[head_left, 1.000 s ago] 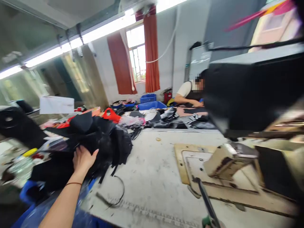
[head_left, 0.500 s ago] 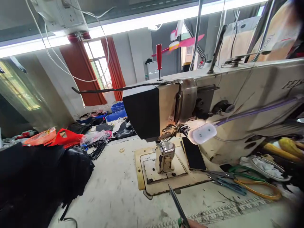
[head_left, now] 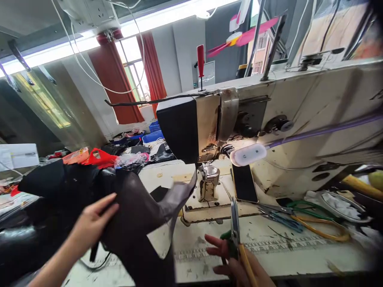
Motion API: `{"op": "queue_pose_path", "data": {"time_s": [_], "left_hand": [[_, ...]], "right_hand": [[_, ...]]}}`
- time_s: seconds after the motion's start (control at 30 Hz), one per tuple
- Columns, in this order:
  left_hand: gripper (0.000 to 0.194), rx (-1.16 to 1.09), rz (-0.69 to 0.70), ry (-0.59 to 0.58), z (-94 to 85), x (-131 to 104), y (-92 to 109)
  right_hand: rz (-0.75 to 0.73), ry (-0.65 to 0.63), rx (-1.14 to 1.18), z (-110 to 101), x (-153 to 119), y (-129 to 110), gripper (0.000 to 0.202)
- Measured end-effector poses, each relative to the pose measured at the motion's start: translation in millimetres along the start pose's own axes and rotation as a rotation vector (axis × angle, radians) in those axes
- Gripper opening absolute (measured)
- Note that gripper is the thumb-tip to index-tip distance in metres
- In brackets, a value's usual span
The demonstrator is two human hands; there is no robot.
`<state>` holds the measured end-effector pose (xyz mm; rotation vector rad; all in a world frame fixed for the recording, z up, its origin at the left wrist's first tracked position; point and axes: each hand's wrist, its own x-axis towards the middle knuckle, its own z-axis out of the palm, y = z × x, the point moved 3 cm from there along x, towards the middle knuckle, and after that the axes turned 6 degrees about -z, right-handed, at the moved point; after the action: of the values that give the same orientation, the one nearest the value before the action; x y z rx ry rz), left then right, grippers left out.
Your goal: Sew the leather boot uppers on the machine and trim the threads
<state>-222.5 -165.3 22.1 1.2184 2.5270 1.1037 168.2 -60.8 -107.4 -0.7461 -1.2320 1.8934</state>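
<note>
My left hand point(head_left: 91, 219) pinches a dark, leather-like sheet point(head_left: 128, 227) with a cut-out shape, which spreads rightward over the table toward the sewing machine's post point(head_left: 208, 185). Its far corner is blurred by motion. In my right hand point(head_left: 239, 259), low in the view, is a pair of scissors point(head_left: 235, 219). Their blades point up and away, green shows on one side and yellow on the other. Some of its fingers are spread around the handles. Behind and left of my left hand lies a heap of black material point(head_left: 60, 207).
The sewing machine head point(head_left: 179, 127) stands over the table, with a small white lamp point(head_left: 248, 154) on it. A phone point(head_left: 244, 183) lies beside the post. More scissors point(head_left: 317, 227) and a dish of white scraps point(head_left: 341, 205) sit at right. A ruler strip point(head_left: 269, 245) runs along the front.
My left hand has come into view with the dark sheet, which now covers part of the table. My right hand has risen further into view with the scissors. The camera view has shifted.
</note>
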Motion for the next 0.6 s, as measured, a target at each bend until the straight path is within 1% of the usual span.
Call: {"op": "queue_pose_path", "data": {"time_s": [0.03, 0.07, 0.1, 0.13, 0.17, 0.2, 0.23, 0.27, 0.3, 0.33, 0.37, 0.4, 0.43, 0.5, 0.57, 0.6], "left_hand": [[0.063, 0.020, 0.040, -0.084, 27.2, -7.8, -3.9], [0.048, 0.041, 0.070, -0.147, 50.8, -16.4, -8.8], [0.038, 0.063, 0.095, -0.190, 69.5, -25.7, -13.4], [0.034, 0.084, 0.102, -0.198, 82.5, -35.5, -16.8], [0.033, 0.114, 0.110, -0.167, 90.7, -46.0, -17.5], [0.033, 0.157, 0.128, -0.088, 95.4, -57.5, -14.5], [0.034, 0.195, 0.167, 0.013, 99.5, -70.4, -7.2], [0.033, 0.247, 0.241, 0.143, 104.9, -84.8, 4.5], [0.032, 0.276, 0.360, 0.258, 114.1, -100.4, 19.7], [0.035, 0.228, 0.517, 0.265, 129.4, -115.6, 36.5], [0.039, 0.161, 0.620, 0.137, 150.7, -127.7, 51.9], [0.039, 0.116, 0.661, 0.000, 174.2, -136.4, 65.1], [0.034, 0.107, 0.668, -0.047, 196.4, -141.1, 76.3], [0.028, 0.113, 0.665, -0.126, 237.1, -139.8, 92.9], [0.027, 0.134, 0.677, -0.187, 266.9, -129.0, 102.7], [0.030, 0.144, 0.698, -0.224, 277.0, -122.8, 105.3]], "right_hand": [[0.014, -0.036, 0.011, -2.6, 1.7, 2.9, 0.060], [0.029, -0.072, 0.008, -4.7, 3.1, 6.3, 0.060], [0.040, -0.093, -0.011, -6.3, 4.3, 10.0, 0.060], [0.045, -0.092, -0.045, -7.3, 5.3, 13.6, 0.059], [0.040, -0.066, -0.087, -7.6, 6.2, 16.8, 0.058], [0.028, -0.032, -0.131, -6.7, 7.0, 19.5, 0.056], [0.020, -0.001, -0.166, -4.5, 7.5, 21.9, 0.054], [0.019, 0.025, -0.185, -1.4, 7.9, 24.0, 0.053], [0.032, 0.039, -0.185, 2.2, 8.0, 26.1, 0.052], [0.058, 0.041, -0.170, 5.7, 7.7, 28.0, 0.051], [0.087, 0.039, -0.150, 8.1, 6.9, 29.7, 0.051], [0.107, 0.038, -0.134, 8.8, 5.5, 30.6, 0.051], [0.110, 0.052, -0.124, 6.8, 3.2, 30.7, 0.052], [0.095, 0.106, -0.136, -5.3, -5.1, 29.5, 0.053], [0.122, 0.155, -0.117, -24.7, -20.1, 30.3, 0.058], [0.166, 0.143, -0.076, -34.5, -29.9, 32.5, 0.061]]}}
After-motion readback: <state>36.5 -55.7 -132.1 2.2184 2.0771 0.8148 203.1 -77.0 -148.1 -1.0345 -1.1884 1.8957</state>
